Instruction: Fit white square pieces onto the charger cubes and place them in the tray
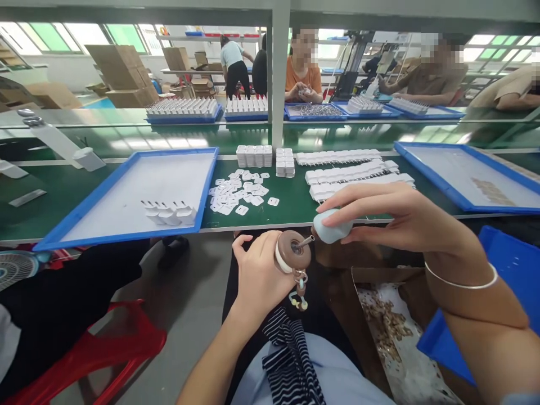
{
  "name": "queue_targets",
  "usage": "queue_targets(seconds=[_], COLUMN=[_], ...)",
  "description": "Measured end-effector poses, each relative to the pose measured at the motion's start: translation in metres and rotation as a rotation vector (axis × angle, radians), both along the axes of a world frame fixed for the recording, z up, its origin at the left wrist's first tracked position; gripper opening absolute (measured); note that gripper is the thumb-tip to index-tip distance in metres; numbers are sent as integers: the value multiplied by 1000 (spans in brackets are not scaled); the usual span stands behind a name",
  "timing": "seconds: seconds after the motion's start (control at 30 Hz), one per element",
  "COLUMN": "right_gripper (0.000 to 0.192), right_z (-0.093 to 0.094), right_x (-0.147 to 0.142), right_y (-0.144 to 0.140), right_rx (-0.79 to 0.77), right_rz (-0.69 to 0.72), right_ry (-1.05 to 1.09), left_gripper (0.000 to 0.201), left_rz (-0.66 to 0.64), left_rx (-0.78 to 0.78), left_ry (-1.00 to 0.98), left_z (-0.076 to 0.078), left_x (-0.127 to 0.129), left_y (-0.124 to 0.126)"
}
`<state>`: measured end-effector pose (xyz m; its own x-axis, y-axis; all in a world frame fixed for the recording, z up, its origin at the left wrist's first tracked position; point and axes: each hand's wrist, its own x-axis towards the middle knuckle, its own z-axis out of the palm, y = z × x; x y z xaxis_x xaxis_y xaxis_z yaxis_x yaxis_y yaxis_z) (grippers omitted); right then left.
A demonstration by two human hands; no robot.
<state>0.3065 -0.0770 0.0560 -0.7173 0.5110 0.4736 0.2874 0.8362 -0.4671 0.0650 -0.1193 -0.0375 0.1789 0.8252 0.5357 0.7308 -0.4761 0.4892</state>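
Wrapped around a bottle-like item with a round brown top [302, 260], my left hand [259, 273] holds it above my lap. A cream band shows under the brown top, and a short metal tube [307, 241] sticks out of its centre, tilted to the right. From a ring at its side hangs a beaded charm [300, 301]. My right hand [392, 216] pinches a light blue rounded cap [333, 228] between thumb and fingers. The cap is just right of the metal tube; whether they touch I cannot tell.
Loose white square plates [238, 194] lie on the green bench, with stacked plates [254, 156] and rows of white parts [350, 174] behind. Blue-rimmed trays flank them [206, 191] [442, 202]. A cardboard box [392, 275] stands low right. People sit across the bench.
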Motion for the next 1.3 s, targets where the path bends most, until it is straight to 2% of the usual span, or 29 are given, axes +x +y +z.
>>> queue_targets(seconds=[0.17,0.3,0.43,0.57,0.63,0.7,0.83,0.9,0.93,0.97,1.03,1.13,1.2,1.3], right_gripper=[31,32,34,22,16,23,36,40,40,40,33,14,15,18], right_z=[-3,-7,-8,-8,-8,-9,-21,-28,-30,-31,-27,-11,1,15], right_x=[-5,-10,-11,-11,-14,-19,-31,-35,-36,-36,-34,-26,-18,-4], right_y=[-3,-6,-10,-8,-7,-6,-4,-3,-2,-1,0,-2,-3,-6], right_rx=[-18,37,92,97,-17,-190,-635,-852,-906,-899,-715,-208,49,198], right_rz=[46,63,117,78,24,-72,-346,-391,-388,-377,-315,-121,-10,1], right_ry=[-126,-169,-219,-294,-297,-276,-197,-147,-135,-139,-204,-333,-356,-301], left_gripper=[19,16,18,17,19,20,22,22,22,21,21,23,27,33], left_rz=[-36,-45,-65,-64,-64,-62,-12,6,8,6,-3,-44,-73,-93], left_rx=[-12,-14,-23,19,40,54,85,86,78,65,32,-55,-129,-208], left_ry=[9,12,24,21,19,26,75,91,92,88,63,9,-35,-93], left_z=[8,12,10,5,2,0,-6,-8,-8,-9,-8,-6,-4,0], left_x=[6,11,13,13,13,13,13,12,12,11,8,0,-5,-13], left_y=[-3,-6,-8,-5,-4,-2,1,2,2,3,3,2,2,0])
